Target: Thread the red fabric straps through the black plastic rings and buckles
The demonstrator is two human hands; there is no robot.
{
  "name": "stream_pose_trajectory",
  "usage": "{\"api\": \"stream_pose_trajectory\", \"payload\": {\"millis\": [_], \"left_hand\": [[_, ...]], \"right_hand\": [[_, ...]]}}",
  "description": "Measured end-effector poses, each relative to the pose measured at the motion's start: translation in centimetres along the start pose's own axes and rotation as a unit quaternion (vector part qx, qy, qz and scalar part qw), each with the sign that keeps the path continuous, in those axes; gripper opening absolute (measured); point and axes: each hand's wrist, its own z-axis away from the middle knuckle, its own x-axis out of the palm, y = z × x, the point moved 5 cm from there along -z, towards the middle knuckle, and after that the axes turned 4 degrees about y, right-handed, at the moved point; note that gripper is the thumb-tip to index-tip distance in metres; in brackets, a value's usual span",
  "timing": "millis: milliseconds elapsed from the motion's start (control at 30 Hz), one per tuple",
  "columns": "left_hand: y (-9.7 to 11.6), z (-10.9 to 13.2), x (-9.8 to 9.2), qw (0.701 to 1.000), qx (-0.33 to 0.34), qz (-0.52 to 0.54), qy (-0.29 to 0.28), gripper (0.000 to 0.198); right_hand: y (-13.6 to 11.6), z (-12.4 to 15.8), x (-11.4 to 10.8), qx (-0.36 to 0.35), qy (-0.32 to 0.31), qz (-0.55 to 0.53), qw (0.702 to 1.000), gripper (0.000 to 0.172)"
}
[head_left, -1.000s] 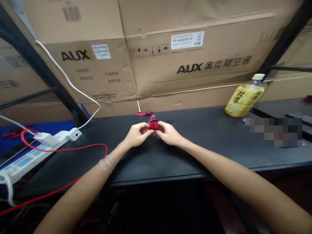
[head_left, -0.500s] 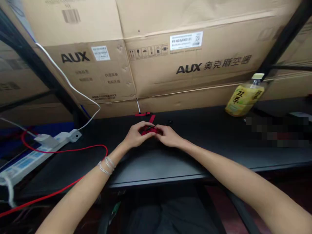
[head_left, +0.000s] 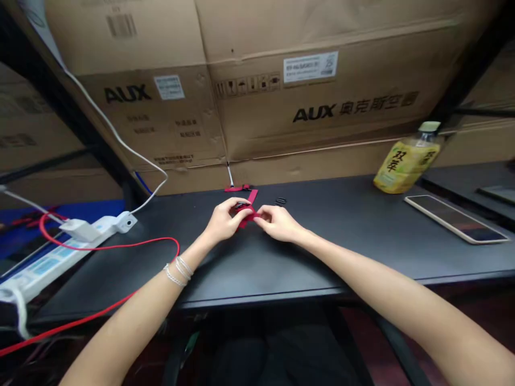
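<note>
Between my two hands is a red strap (head_left: 248, 215), low over the black tabletop. My left hand (head_left: 225, 219) pinches it with thumb and fingers, and a small dark piece, perhaps a buckle, shows beside those fingers. From the other side my right hand (head_left: 278, 222) grips the strap between thumb and forefinger. A flat length of red strap (head_left: 253, 196) runs away behind the hands. Farther back lies another red strap piece (head_left: 235, 188) with a black part at its end. Small black buckles (head_left: 280, 201) rest to the right of the strap.
A yellow-labelled bottle (head_left: 407, 158) leans at the back right, with a phone (head_left: 457, 219) lying in front. At left are a white power strip (head_left: 60, 262) and a red cable (head_left: 116, 247) that passes by my left forearm. Large cardboard boxes (head_left: 257, 123) stand behind the table.
My fingers have shifted slightly on the red strap, and more of it shows between them. The dark piece now sits nearer my left fingers.
</note>
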Motion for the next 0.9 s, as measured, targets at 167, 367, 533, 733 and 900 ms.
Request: {"api": "stream_pose_trajectory", "payload": {"millis": [167, 367, 533, 733, 900], "left_hand": [[-0.23, -0.09, -0.21, 1.0, -0.003, -0.006, 0.015, 0.029], [-0.43, -0.2, -0.24, 0.999, -0.025, 0.018, 0.02, 0.03], [-0.69, -0.27, 0.1, 0.996, -0.034, 0.081, 0.013, 0.031], [-0.49, -0.28, 0.17, 0.993, -0.03, 0.112, -0.002, 0.03], [-0.3, -0.07, 0.27, 0.992, -0.059, 0.112, -0.01, 0.032]], "right_hand": [[-0.22, 0.05, 0.43, -0.011, -0.021, -0.055, 0.998, 0.016], [-0.18, 0.0, 0.37, -0.024, -0.021, -0.042, 0.999, 0.017], [0.54, -0.13, 0.09, 0.011, 0.0, 0.0, 1.0, 0.018], [0.57, -0.16, 0.28, -0.005, -0.004, -0.021, 1.0, 0.023], [0.46, -0.16, 0.35, -0.006, -0.016, -0.037, 0.999, 0.018]]}}
